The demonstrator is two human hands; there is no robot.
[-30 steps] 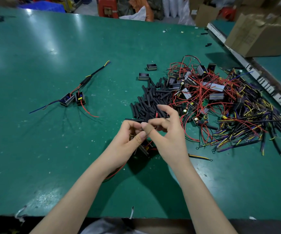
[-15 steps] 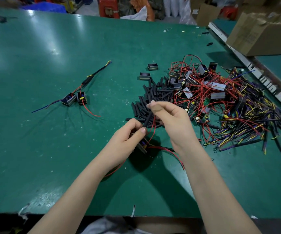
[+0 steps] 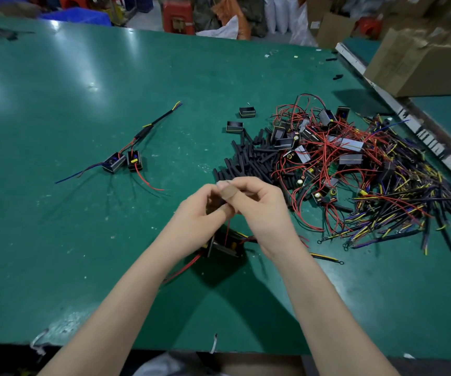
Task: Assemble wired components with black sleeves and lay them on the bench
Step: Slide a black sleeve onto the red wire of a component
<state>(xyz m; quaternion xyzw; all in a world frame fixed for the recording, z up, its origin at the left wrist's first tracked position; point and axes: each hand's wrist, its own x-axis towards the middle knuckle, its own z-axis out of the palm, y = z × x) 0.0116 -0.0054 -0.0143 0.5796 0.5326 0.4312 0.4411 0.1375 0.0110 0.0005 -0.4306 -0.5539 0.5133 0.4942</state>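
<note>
An electronics assembly workshop: a wide green surface [image 3: 110, 77] carries heaped wires [image 3: 368, 185] and black sleeves [image 3: 246, 164], with cardboard boxes [image 3: 422, 58] at far right.

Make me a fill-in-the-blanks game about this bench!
1. The bench top is coloured ____.
2. The finished wired assembly lies to the ____ of the hands.
3. The heap of short black sleeve tubes sits beside tangled ____ wires.
4. The brown box is made of ____.

Missing: green; left; red; cardboard
</note>
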